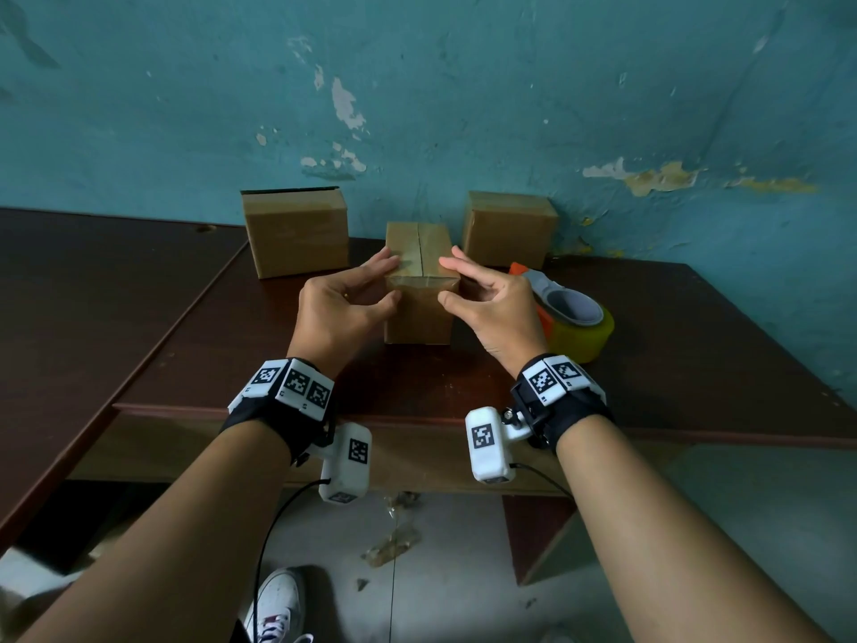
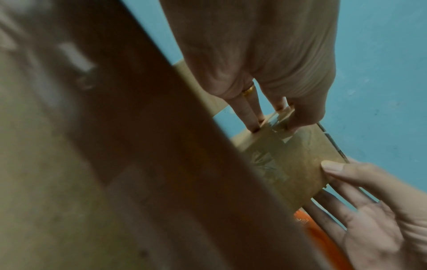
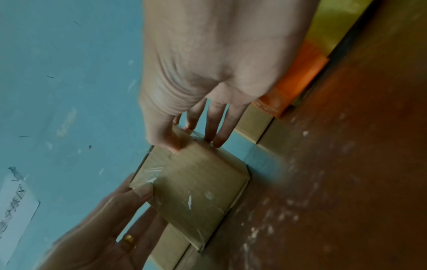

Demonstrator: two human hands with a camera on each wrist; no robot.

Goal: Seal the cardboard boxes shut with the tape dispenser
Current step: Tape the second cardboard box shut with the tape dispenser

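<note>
Nearest, both forearms reach over the front edge of the dark brown wooden tabletop [image 1: 695, 345], each wrist strapped with a black band carrying white marker blocks. Left hand [image 1: 341, 313] and right hand [image 1: 491, 308] flank the small upright brown cardboard box [image 1: 419, 313] at the middle of the tabletop. Left thumb lies on the box's front face near the top edge, fingers along its left side and top; a gold ring shows on one finger. Right thumb presses the front face at the right edge, index finger stretched over the top, the other fingers loosely spread beside the box. Both hands grip it from either side. Clear glossy tape runs over the top seam and down the front.

Just right of the box, partly behind the right hand, lies the orange-and-grey tape dispenser with its yellowish tape roll [image 1: 577, 324], untouched.

Farther back, against the peeling teal wall [image 1: 463, 85], stand a larger brown cardboard box on the left [image 1: 297, 234] and another brown cardboard box on the right [image 1: 508, 229]
</note>
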